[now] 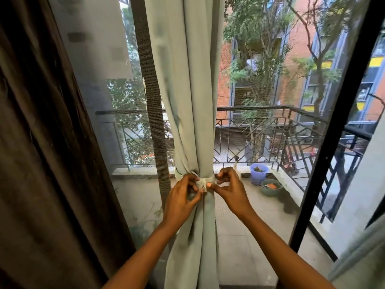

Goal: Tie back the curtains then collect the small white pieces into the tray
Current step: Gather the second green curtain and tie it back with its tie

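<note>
A pale grey-green curtain [187, 90] hangs in the middle of the window, gathered into a bunch. A matching fabric tie-back band [181, 175] wraps around it at waist height, with its knot at the front. My left hand [183, 197] pinches the band's end at the knot from the left. My right hand [227, 184] pinches the other end from the right, thumb against the knot. No tray or small white pieces are in view.
A dark brown curtain [41, 142] fills the left side. A mesh screen frame [156, 122] stands behind the pale curtain, and a black door frame [333, 132] runs up the right. Outside, the balcony holds a blue pot [258, 174], a green bowl [271, 187] and a metal railing [260, 130].
</note>
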